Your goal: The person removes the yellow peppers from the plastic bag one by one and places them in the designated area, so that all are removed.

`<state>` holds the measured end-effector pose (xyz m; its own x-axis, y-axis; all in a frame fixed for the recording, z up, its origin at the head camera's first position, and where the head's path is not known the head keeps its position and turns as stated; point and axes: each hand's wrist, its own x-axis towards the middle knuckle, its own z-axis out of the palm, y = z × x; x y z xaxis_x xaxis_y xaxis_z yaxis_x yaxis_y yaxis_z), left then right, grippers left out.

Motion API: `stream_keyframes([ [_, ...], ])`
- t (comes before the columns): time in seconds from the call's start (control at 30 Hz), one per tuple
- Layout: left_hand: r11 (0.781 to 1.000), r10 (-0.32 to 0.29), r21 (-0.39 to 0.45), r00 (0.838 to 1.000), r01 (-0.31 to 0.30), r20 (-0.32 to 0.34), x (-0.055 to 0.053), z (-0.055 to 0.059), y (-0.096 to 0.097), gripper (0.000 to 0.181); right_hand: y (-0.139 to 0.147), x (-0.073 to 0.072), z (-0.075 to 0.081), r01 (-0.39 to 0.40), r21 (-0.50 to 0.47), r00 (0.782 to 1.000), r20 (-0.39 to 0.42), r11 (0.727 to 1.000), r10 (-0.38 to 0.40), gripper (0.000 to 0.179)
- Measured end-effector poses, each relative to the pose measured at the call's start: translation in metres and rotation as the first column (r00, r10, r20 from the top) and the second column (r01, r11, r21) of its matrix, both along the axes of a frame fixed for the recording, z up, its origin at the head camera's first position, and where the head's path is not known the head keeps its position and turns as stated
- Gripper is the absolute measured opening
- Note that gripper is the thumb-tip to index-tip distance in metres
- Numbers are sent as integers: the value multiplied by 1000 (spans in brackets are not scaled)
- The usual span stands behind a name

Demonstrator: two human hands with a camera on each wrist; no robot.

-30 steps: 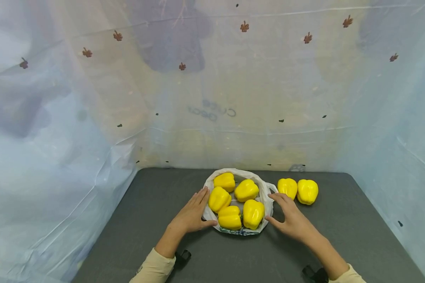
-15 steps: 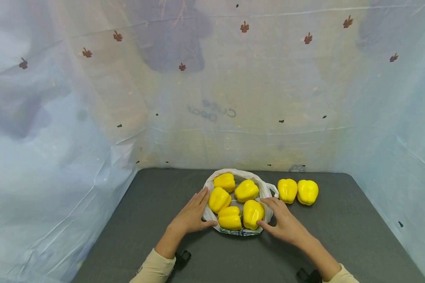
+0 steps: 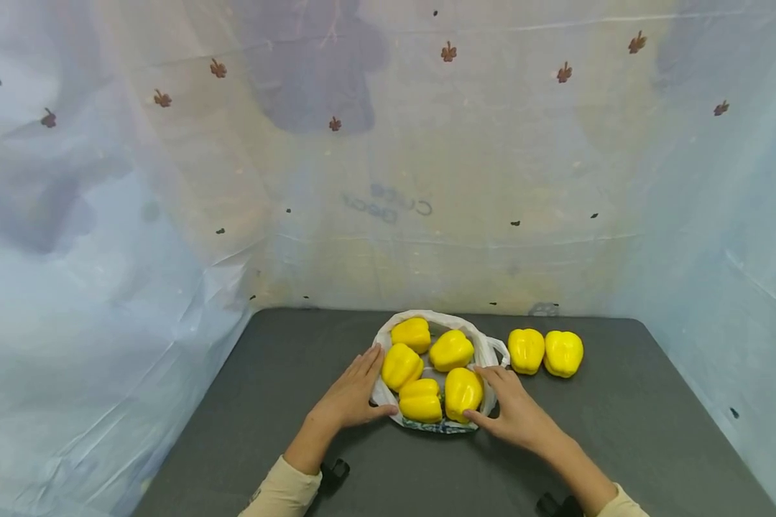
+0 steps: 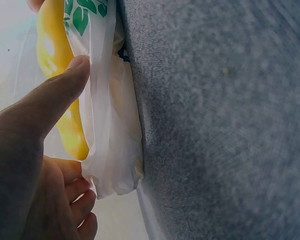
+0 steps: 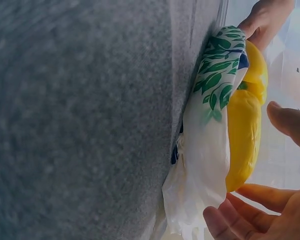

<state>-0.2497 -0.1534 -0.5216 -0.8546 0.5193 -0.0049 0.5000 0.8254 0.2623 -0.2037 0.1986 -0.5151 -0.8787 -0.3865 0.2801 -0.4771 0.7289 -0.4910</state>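
Note:
A white plastic bag with green leaf print stands with its mouth spread wide, its rim low around several yellow bell peppers. My left hand rests against the bag's left side, fingers extended, the thumb touching the near rim. On the right, my right hand reaches over the rim beside the front-right bell pepper. In the right wrist view its fingers touch the end of the bell pepper and the bag, while the thumb stands apart from it.
Two more yellow bell peppers sit side by side on the dark grey table, right of the bag. One bag handle loop sticks out toward them. Pale printed plastic sheeting hangs behind the table and on both sides.
My right hand has moved left from outside the bag's rim to the front-right bell pepper. My left hand stays against the bag. The peppers keep their places.

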Motion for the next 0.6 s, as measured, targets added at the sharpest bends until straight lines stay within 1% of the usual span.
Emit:
stream_keyframes([
  [0.13,1000,2,2,1000,-2,-4,1,-1,-2,114,-2,0,0,8,8,1000,26,1000,-8,80],
  [0.4,1000,6,-1,1000,-6,-6,1,0,-1,113,-3,0,3,11,28,1000,24,1000,-11,86],
  [0.6,1000,4,8,1000,-4,-4,1,1,0,113,-5,0,2,25,31,998,60,999,-27,93],
])
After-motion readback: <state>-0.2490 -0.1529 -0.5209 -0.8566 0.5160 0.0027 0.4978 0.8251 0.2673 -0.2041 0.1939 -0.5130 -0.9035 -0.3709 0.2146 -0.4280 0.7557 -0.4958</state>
